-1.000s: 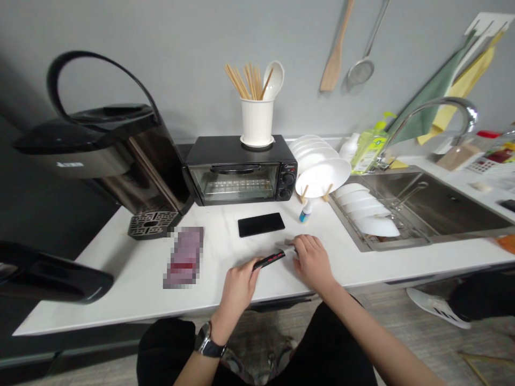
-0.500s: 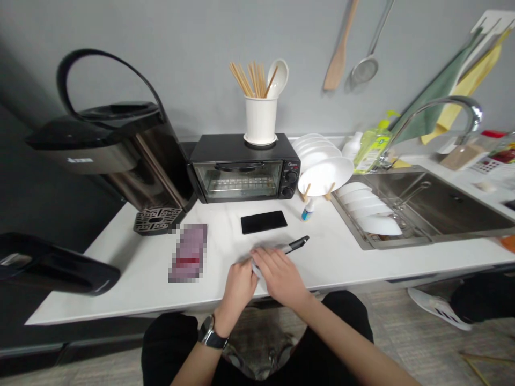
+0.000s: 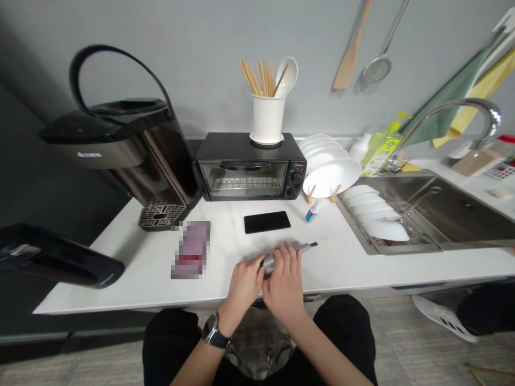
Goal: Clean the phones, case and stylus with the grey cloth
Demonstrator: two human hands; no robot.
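Observation:
Both hands are close together above the counter's front edge, on a slim silver, pen-like rod (image 3: 304, 248) with black ends. My right hand (image 3: 283, 281) is closed around its middle, fingers over the top, hiding much of it. My left hand (image 3: 245, 281), a watch on its wrist, is closed at the rod's left black end; its fingertips are partly hidden. The rod's thin black tip points right. Beyond the hands lie a black phone (image 3: 267, 222) and a small upright bottle (image 3: 311, 213) with a blue label.
A toaster oven (image 3: 245, 179) bears a white chopstick holder (image 3: 268, 118). To the left stand a water dispenser (image 3: 137, 155) and a dark appliance (image 3: 60, 257), near a pixelated purple item (image 3: 192, 249). Racked plates (image 3: 332, 177) and a sink (image 3: 458, 209) with bowls are on the right.
My right hand has turned more upright on the rod. Its right end now shows a silver shaft with a small black tip, where a longer black part showed before. The view has shifted slightly.

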